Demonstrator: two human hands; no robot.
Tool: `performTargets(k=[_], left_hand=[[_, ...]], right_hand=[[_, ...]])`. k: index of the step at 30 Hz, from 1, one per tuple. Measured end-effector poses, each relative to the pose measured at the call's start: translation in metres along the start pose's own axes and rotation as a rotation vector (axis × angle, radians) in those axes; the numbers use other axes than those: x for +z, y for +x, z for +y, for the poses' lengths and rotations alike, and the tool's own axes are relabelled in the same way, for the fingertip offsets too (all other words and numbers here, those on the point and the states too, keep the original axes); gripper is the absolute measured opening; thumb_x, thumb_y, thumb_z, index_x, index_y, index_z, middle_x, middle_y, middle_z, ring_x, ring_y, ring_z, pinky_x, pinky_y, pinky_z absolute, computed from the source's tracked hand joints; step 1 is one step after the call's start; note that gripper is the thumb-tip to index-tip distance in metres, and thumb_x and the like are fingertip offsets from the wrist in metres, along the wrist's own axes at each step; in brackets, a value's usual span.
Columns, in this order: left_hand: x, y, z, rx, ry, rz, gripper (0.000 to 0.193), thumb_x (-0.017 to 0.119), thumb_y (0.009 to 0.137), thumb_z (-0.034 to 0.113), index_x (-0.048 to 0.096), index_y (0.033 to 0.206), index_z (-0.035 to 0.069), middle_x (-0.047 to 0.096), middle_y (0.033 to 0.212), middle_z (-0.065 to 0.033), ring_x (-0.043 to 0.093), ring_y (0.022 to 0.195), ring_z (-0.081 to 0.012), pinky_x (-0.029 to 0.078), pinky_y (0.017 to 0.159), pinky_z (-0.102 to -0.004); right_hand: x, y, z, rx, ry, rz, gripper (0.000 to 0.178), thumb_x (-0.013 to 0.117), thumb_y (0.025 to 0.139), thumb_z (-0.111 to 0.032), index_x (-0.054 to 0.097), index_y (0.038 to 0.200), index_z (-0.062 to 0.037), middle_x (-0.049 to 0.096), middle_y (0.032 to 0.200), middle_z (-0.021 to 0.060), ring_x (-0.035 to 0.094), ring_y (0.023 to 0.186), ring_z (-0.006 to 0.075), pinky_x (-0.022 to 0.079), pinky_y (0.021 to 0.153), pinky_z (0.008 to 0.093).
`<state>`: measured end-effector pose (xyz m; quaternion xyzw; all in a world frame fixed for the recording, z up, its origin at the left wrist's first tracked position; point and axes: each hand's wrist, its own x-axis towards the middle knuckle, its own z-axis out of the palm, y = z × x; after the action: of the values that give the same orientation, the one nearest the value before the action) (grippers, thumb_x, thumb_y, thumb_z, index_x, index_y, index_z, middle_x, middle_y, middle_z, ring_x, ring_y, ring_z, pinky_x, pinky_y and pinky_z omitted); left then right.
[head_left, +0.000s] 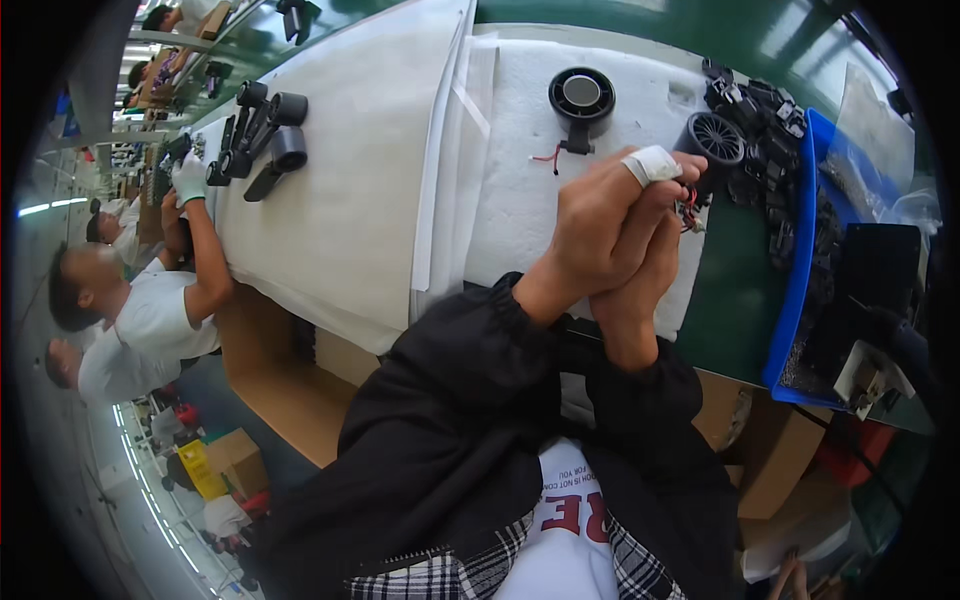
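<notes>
My left hand [600, 215], with a white wrap on one finger, is closed and overlaps my right hand [645, 265]. My right hand is also closed, just below it. Red and dark wires [690, 207] stick out at the fingertips; the part they belong to is mostly hidden by my fingers. Right beside the fingertips is a dark round fan housing [716, 140] with a radial grille. Whether my fingers grip this housing or only touch it is unclear. A second black round fan unit [582, 95] lies on the white foam sheet [510, 200], its short neck trailing a red wire.
Many black plastic parts [765, 125] are heaped to the right, beside a blue tray [792, 290]. At left, several dark handheld devices [265, 135] rest on a white-covered surface [340, 150]. A co-worker's gloved hand [188, 178] is beyond them. An open cardboard box [270, 370] stands below.
</notes>
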<state>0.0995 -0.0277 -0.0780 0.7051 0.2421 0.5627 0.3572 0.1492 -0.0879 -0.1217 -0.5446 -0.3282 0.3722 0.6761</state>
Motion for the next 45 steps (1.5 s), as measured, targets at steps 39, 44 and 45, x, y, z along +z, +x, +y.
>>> performTargets(k=[39,44,45], left_hand=[[-0.047,0.042,0.065,-0.435,-0.564,0.315,0.049,0.037,0.104,0.037,0.054,0.121,-0.005,0.060,0.117,-0.0179,0.061,0.096,-0.0211,0.052,0.085,-0.0345],[-0.051,0.036,0.061,-0.445,-0.559,0.306,0.049,0.038,0.103,0.040,0.054,0.121,-0.003,0.061,0.116,-0.0165,0.061,0.097,-0.0201,0.052,0.085,-0.0346],[-0.051,0.036,0.061,-0.451,-0.541,0.290,0.050,0.037,0.103,0.043,0.055,0.122,-0.001,0.061,0.116,-0.0151,0.060,0.098,-0.0192,0.052,0.085,-0.0344]], right_hand=[[0.003,0.012,-0.019,0.343,1.094,-0.149,0.035,0.045,0.100,-0.047,0.049,0.100,-0.0121,0.057,0.092,0.0050,0.056,0.098,0.0190,0.044,0.081,0.0346],[0.005,0.009,-0.021,0.355,1.065,-0.139,0.035,0.048,0.098,-0.048,0.050,0.098,-0.0133,0.057,0.091,0.0047,0.054,0.097,0.0198,0.044,0.080,0.0346],[0.005,0.009,-0.021,0.359,1.060,-0.139,0.035,0.048,0.099,-0.048,0.050,0.099,-0.0132,0.057,0.091,0.0048,0.054,0.097,0.0198,0.044,0.080,0.0347]])
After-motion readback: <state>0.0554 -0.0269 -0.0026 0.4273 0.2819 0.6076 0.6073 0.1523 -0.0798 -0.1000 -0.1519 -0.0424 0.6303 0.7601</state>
